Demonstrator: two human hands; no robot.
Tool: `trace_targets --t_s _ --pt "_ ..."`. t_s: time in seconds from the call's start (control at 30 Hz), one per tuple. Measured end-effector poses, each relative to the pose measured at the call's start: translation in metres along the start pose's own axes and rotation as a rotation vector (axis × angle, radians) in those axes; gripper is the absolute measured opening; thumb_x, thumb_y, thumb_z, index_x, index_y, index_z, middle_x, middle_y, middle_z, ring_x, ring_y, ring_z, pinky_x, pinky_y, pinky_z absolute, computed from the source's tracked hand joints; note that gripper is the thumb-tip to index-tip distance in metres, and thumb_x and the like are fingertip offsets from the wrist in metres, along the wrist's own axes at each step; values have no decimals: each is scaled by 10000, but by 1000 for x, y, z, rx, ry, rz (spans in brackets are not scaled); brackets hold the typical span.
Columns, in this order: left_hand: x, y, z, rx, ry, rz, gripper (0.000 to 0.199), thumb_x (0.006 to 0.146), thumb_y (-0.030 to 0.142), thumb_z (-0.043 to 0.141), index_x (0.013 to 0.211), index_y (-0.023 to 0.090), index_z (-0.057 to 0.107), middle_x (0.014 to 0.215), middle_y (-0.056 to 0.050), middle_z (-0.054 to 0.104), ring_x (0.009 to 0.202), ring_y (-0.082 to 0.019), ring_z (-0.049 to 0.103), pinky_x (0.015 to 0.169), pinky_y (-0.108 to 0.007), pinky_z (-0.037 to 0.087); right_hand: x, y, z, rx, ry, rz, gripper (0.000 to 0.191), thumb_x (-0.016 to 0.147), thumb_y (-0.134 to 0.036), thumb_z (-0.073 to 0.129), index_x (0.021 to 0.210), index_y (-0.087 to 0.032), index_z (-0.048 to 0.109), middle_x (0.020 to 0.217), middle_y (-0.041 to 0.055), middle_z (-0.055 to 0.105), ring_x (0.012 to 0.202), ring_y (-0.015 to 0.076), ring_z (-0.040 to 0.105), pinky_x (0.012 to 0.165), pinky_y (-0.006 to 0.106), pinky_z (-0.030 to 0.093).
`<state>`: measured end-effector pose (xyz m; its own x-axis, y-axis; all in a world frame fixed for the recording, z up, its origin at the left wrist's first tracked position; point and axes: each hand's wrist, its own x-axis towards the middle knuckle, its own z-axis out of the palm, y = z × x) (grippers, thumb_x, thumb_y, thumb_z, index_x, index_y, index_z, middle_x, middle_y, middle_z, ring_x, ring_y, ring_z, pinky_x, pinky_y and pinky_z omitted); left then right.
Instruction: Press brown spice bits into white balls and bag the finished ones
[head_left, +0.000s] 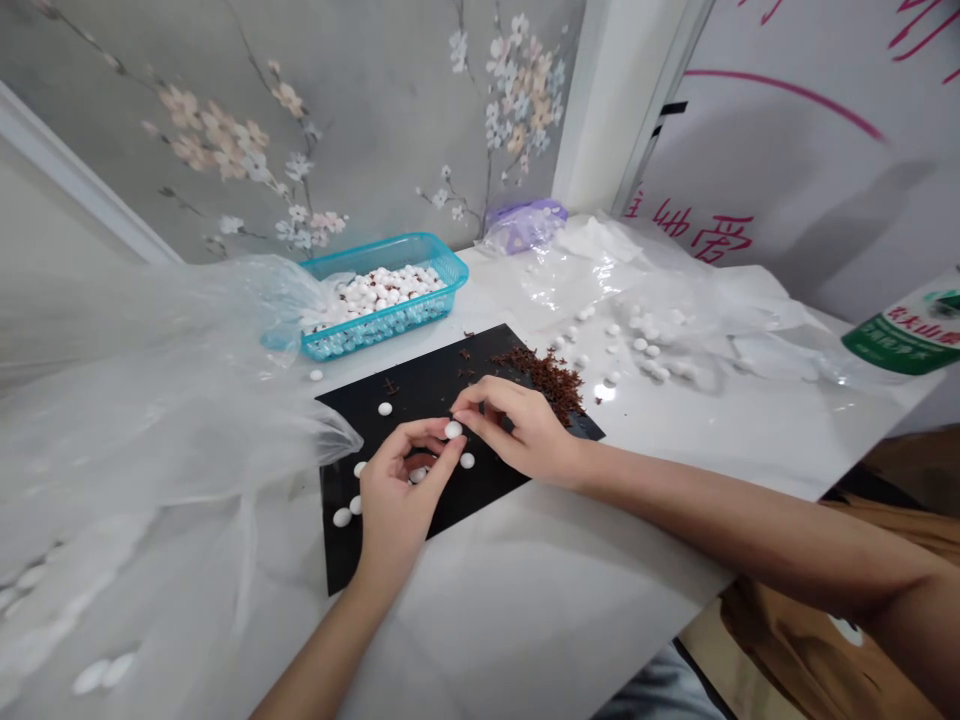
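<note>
Now the left hand (397, 485), angled up from below, pinches a white ball (453, 430) over the black sheet (427, 385); the right hand (529, 430) slants in, fingertips narrowed beside it, whether gripping anything I can't tell.

Seemingly a home: floral wallpaper (390, 110)

A grey wall (390, 130) patterned with pale blossoms (521, 85) rose behind the back edge of the glossy white desk (540, 590). A white post (600, 110) separated it from a white panel (772, 150) with pink writing (720, 238) beyond the far right corner.
</note>
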<state>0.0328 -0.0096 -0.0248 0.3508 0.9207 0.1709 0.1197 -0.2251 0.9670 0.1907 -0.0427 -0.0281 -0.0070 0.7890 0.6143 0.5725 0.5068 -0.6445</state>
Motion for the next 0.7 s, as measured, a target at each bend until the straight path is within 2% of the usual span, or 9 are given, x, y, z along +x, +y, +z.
trace_targets --t_s 0.53,0.7 --pt "1 -3 0 -3 8 -1 148 717 284 701 825 187 669 792 -12 657 702 -123 577 606 -215 466 0 1 -2 -25 -64 -16 86 905 -220 455 894 -192 535 796 17 585 601 77 498 549 193 416" --pt "2 -3 -1 -38 35 7 151 730 280 698 852 191 689 783 -7 665 698 -110 574 636 -207 473 1 1 -8 -1 -171 -29 154 844 -167 488 996 -184 511 884 23 578 512 49 454 512 191 418"
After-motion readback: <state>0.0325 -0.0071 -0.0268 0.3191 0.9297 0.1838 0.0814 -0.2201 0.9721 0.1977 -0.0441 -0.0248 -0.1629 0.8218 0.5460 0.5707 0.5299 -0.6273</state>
